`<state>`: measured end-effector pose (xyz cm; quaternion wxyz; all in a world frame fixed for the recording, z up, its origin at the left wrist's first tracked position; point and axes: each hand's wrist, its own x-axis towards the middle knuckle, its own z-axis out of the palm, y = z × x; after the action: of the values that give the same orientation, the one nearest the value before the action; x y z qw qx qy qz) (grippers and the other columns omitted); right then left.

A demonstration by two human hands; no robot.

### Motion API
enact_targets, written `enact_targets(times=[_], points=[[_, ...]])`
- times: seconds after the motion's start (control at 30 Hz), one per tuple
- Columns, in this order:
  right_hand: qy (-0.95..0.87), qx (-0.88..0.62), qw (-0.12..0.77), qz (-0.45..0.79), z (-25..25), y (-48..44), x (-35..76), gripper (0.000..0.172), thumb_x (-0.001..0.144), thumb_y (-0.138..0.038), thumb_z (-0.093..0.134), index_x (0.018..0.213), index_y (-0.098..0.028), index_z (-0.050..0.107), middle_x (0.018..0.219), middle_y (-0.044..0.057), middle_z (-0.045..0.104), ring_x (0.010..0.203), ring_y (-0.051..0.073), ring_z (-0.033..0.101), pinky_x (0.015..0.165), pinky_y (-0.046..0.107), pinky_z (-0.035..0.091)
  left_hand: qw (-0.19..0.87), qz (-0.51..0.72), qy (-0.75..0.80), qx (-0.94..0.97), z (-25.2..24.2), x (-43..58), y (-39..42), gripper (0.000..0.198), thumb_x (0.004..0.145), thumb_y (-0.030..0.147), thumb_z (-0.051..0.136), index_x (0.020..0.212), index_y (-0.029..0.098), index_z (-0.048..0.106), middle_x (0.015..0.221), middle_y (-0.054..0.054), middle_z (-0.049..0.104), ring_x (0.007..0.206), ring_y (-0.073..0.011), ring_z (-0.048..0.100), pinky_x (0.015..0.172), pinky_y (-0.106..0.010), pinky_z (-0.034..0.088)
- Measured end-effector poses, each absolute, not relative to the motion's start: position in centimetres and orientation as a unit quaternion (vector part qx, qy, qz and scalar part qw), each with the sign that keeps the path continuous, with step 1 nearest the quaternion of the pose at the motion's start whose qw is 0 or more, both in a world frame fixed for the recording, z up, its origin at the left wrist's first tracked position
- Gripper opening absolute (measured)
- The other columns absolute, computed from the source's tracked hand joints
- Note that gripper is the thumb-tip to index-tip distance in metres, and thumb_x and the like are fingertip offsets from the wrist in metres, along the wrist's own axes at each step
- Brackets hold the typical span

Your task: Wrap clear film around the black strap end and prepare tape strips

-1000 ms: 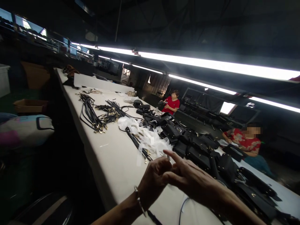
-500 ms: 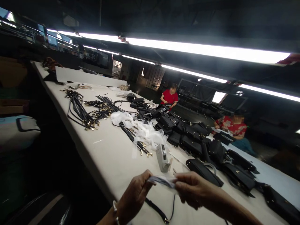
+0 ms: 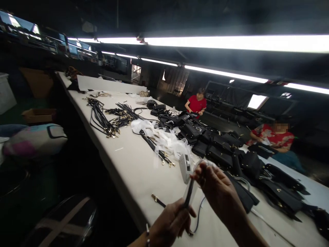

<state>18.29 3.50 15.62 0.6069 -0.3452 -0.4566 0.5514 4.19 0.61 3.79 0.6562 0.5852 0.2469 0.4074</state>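
Since half a second ago our right hand (image 3: 218,188) has risen above our left hand (image 3: 171,223), and what lay level between them now stands steeply. Both grips are clamped on the black strap (image 3: 189,191). The right fingertips pinch its upper end and the left fist holds it lower down, with a pale wrapper (image 3: 194,189) around the stretch between. Below the left grip the strap loops onto the bench (image 3: 128,171), and its gold clasp (image 3: 154,197) lies just left of that grip. A white tape dispenser (image 3: 184,166) stands just beyond the right grip. Farther beyond lie white wrappings (image 3: 164,140), with black bags (image 3: 218,154) to the right of them and strap bundles (image 3: 102,120) well apart to the left.
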Motion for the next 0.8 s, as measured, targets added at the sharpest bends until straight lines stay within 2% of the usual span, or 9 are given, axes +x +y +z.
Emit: enact_targets(times=[0.07,0.13,0.23,0.33,0.43,0.57,0.67,0.73,0.8], points=[[-0.522,-0.355,0.665,0.399,15.0,4.8,18.2,0.021,0.082,-0.038,0.071,0.096,-0.022,0.067,0.081,0.001,0.074,0.083,0.019,0.072,0.091,0.04,0.058,0.679,0.398,0.24,0.569,5.7,3.4,1.3,0.054,0.089,0.064,0.053,0.099,0.013,0.064,0.073,-0.002,0.056,0.063,-0.0115,0.053,0.062,-0.024,0.043],[-0.611,-0.368,0.672,0.2,14.5,6.0,18.2,0.015,0.087,-0.032,0.064,0.1,-0.023,0.065,0.087,0.003,0.075,0.099,0.024,0.071,0.102,0.049,0.052,0.701,0.361,0.22,0.574,8.1,2.1,2.6,0.053,0.086,0.062,0.059,0.098,0.012,0.069,0.073,-0.003,0.059,0.068,-0.0128,0.057,0.068,-0.025,0.045],[-0.707,-0.348,0.612,-0.062,14.7,7.8,17.9,0.022,0.088,-0.019,0.059,0.11,-0.021,0.063,0.099,0.009,0.076,0.113,0.028,0.067,0.105,0.053,0.049,0.728,0.324,0.161,0.583,11.7,0.6,4.7,0.052,0.086,0.061,0.06,0.097,0.011,0.07,0.065,0.0,0.054,0.06,-0.0101,0.053,0.061,-0.023,0.042],[-0.769,-0.281,0.551,-0.16,16.1,9.3,17.5,0.03,0.088,-0.012,0.056,0.116,-0.02,0.063,0.108,0.012,0.076,0.108,0.027,0.069,0.107,0.053,0.047,0.726,0.328,0.161,0.583,14.6,-0.4,5.6,0.045,0.09,0.055,0.057,0.094,0.011,0.067,0.061,0.005,0.044,0.051,-0.0066,0.04,0.049,-0.02,0.033],[-0.835,-0.262,0.453,-0.167,16.9,10.2,17.7,0.027,0.091,-0.014,0.05,0.115,-0.02,0.062,0.112,0.012,0.075,0.108,0.027,0.069,0.101,0.051,0.049,0.688,0.358,0.192,0.601,16.6,-1.5,5.5,0.033,0.093,0.044,0.056,0.092,0.012,0.064,0.06,0.007,0.038,0.049,-0.0056,0.029,0.046,-0.021,0.021],[-0.902,-0.296,0.297,-0.103,15.8,10.1,18.7,0.02,0.096,-0.025,0.041,0.1,-0.022,0.06,0.098,0.01,0.074,0.094,0.025,0.068,0.082,0.044,0.051,0.466,0.396,0.286,0.737,17.9,-3.8,5.4,0.012,0.084,0.023,0.068,0.09,0.013,0.065,0.072,0.005,0.051,0.065,-0.0079,0.044,0.061,-0.022,0.033],[-0.904,-0.358,0.235,-0.004,14.6,8.5,18.9,0.029,0.096,-0.04,0.041,0.086,-0.021,0.061,0.08,0.008,0.068,0.078,0.024,0.062,0.073,0.042,0.048,0.315,0.404,0.382,0.77,17.8,-5.1,6.1,0.014,0.08,0.024,0.074,0.085,0.014,0.065,0.067,0.007,0.051,0.064,-0.0089,0.046,0.061,-0.023,0.032],[-0.882,-0.404,0.207,0.127,14.4,6.7,18.4,0.038,0.093,-0.05,0.042,0.084,-0.021,0.063,0.077,0.008,0.066,0.074,0.024,0.059,0.069,0.041,0.047,0.315,0.4,0.381,0.772,17.2,-5.5,7.0,0.019,0.078,0.028,0.077,0.082,0.014,0.065,0.066,0.006,0.052,0.063,-0.0093,0.046,0.061,-0.023,0.032],[-0.826,-0.425,0.192,0.315,14.7,4.8,17.8,0.041,0.092,-0.054,0.044,0.085,-0.021,0.065,0.075,0.005,0.063,0.073,0.022,0.058,0.074,0.042,0.049,0.397,0.39,0.335,0.76,16.2,-5.6,7.8,0.027,0.077,0.037,0.077,0.08,0.013,0.065,0.066,0.005,0.054,0.063,-0.0097,0.047,0.061,-0.024,0.034]])
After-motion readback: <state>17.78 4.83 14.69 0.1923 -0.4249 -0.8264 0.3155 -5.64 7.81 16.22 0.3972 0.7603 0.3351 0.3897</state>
